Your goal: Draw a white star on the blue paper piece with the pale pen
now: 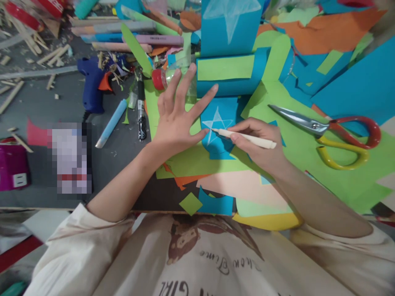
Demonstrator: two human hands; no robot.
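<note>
My right hand (259, 139) is closed around a white marker (251, 138), its tip on a small blue paper (224, 151). A pale star outline (217, 123) shows on that paper. My left hand (179, 111) lies spread, with its thumb at the left edge of the blue paper and nothing held. Just beyond is a bottle with a red cap (158, 79), wrapped in blue paper with a light green strip (225, 68) on it. A larger blue sheet with a filled pale star (231, 14) stands behind.
Scissors (314, 125) with red and yellow handles lie open at the right on green paper. At the left are a blue glue gun (93, 84), a light blue marker (111, 122), a black pen (141, 107) and a blurred-out phone (71, 158). Wood scraps litter the back left.
</note>
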